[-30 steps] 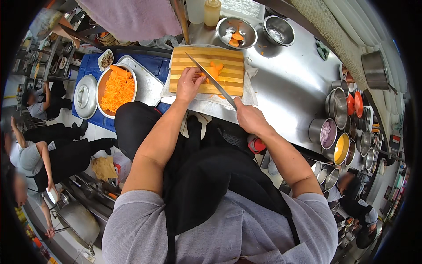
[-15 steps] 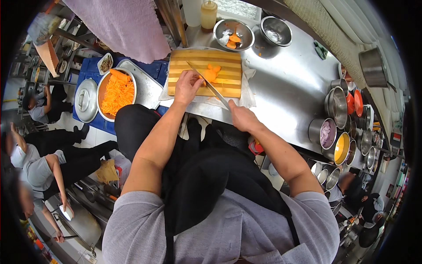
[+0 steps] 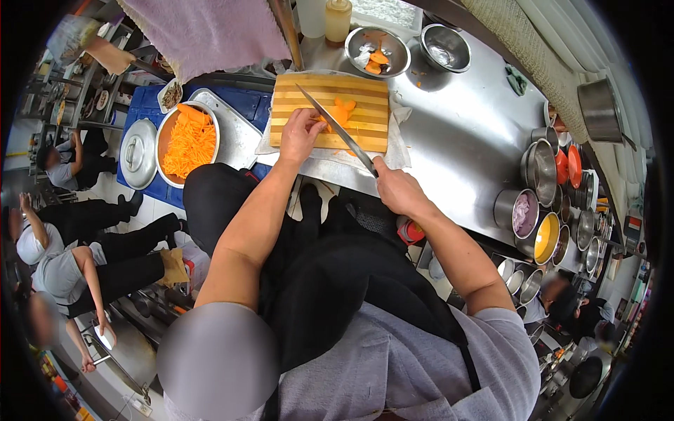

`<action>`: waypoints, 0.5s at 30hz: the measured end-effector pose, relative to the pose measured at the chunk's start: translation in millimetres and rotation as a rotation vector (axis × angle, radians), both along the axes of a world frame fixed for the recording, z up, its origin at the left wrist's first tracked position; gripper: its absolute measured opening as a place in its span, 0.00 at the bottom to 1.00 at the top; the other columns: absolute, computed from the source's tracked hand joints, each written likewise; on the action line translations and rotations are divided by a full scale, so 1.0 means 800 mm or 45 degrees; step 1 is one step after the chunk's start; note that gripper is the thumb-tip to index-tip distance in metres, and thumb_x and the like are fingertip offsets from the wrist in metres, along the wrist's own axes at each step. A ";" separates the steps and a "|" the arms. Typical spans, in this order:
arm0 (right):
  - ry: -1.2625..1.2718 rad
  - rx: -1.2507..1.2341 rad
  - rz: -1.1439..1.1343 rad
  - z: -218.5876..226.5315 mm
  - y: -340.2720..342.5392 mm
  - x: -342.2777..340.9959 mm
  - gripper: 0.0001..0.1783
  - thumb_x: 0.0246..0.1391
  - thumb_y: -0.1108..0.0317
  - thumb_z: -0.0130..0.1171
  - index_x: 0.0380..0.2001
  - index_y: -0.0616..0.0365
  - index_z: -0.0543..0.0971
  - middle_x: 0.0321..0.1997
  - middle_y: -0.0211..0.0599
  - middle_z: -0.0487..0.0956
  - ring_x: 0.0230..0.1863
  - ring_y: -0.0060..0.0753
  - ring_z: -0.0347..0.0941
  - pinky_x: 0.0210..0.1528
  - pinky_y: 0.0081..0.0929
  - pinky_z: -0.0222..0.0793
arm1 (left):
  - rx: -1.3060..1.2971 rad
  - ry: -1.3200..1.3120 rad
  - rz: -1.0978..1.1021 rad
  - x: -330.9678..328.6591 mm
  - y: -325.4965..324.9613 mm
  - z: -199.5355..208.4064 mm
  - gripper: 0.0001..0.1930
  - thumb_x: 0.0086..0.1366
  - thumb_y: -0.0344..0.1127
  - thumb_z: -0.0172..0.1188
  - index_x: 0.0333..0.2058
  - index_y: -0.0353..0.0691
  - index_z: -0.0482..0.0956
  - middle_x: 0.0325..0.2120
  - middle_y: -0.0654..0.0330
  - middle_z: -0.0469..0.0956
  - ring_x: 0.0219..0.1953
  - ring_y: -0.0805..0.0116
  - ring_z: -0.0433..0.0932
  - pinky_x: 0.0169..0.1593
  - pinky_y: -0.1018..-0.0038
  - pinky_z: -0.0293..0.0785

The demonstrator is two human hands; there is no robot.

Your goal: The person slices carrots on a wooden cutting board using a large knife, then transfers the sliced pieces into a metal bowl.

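A long-bladed kitchen knife (image 3: pixel 344 137) is in my right hand (image 3: pixel 400 189), its handle gripped at the near right of a striped wooden cutting board (image 3: pixel 295 91). The blade slants across the board toward its far left. Curled fingers of my left hand (image 3: pixel 300 133) press on a piece of carrot (image 3: pixel 322 121) beside the blade, mostly hidden by fingers and knife. Orange carrot slices (image 3: pixel 344 105) lie just past the blade, on the board. A white cloth (image 3: pixel 399 137) shows under the board.
Shredded carrot (image 3: pixel 186 154) fills a bowl on the left, next to a metal lid (image 3: pixel 138 158) and a tray (image 3: pixel 232 133). Behind the board stand two steel bowls (image 3: pixel 394 64) (image 3: pixel 444 49) and a squeeze bottle (image 3: pixel 338 21). Several pots (image 3: pixel 507 210) line the right. Other people work at both sides.
The knife has shifted slightly away from me over the board, with its tip farther up. My left hand stays at the carrot. The whole view has shifted a little.
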State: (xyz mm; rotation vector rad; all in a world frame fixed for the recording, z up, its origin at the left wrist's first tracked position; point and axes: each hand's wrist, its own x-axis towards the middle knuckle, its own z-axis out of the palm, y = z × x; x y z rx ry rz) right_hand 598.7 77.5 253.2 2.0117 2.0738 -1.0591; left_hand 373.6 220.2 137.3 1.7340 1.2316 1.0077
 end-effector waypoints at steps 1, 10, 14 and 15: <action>-0.001 -0.002 0.000 0.000 -0.001 0.000 0.17 0.58 0.75 0.47 0.51 0.62 0.63 0.28 0.62 0.81 0.34 0.69 0.79 0.38 0.61 0.72 | 0.007 0.016 0.005 0.000 0.000 0.000 0.12 0.61 0.28 0.70 0.42 0.34 0.79 0.39 0.54 0.78 0.37 0.61 0.86 0.40 0.70 0.83; -0.012 0.014 -0.007 -0.021 -0.005 -0.003 0.16 0.58 0.75 0.45 0.50 0.62 0.63 0.30 0.63 0.81 0.36 0.70 0.79 0.40 0.61 0.72 | 0.065 0.042 0.012 0.003 0.005 0.001 0.12 0.61 0.28 0.70 0.42 0.34 0.79 0.39 0.54 0.78 0.36 0.61 0.86 0.41 0.70 0.83; 0.009 -0.001 0.013 -0.021 0.000 -0.006 0.16 0.58 0.76 0.45 0.50 0.62 0.62 0.31 0.64 0.81 0.38 0.70 0.79 0.41 0.61 0.72 | 0.015 -0.007 0.029 0.000 0.003 -0.003 0.12 0.61 0.28 0.70 0.42 0.33 0.79 0.38 0.54 0.78 0.36 0.61 0.86 0.41 0.70 0.84; 0.005 -0.010 0.012 -0.019 0.001 -0.008 0.16 0.58 0.76 0.45 0.50 0.62 0.62 0.32 0.64 0.81 0.38 0.70 0.79 0.41 0.61 0.72 | 0.015 -0.007 0.035 -0.003 0.002 -0.005 0.12 0.61 0.28 0.70 0.41 0.33 0.79 0.38 0.54 0.78 0.36 0.61 0.86 0.41 0.70 0.83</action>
